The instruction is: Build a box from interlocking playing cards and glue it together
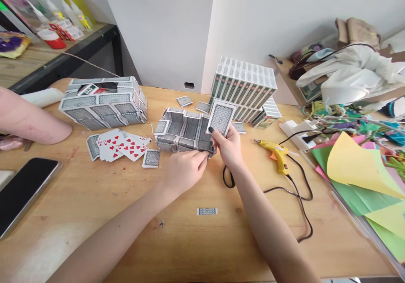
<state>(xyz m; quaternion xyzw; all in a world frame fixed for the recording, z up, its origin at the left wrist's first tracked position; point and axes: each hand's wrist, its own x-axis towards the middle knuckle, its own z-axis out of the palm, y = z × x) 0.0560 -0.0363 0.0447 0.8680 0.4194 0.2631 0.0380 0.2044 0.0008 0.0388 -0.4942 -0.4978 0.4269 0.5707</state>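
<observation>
In the middle of the table stands an open box made of folded playing cards (183,125), its inside facing up. My left hand (185,169) is closed on its near right edge, the fingertips partly hidden. My right hand (229,146) pinches a playing card (221,116) upright, grey patterned back towards me, at the box's right end. Some right fingertips reach down by the box corner, close to my left fingers. Left of the box lie fanned heart cards (122,145) and a folded card (151,158). A narrow folded card strip (207,211) lies in front of my hands.
A larger card-built box (104,101) stands back left. Stacked card packs (242,84) rise behind the right hand. A yellow glue gun (275,153) with its black cord lies to the right, near coloured paper (363,169). A phone (27,192) and pink cylinder (34,116) are at left.
</observation>
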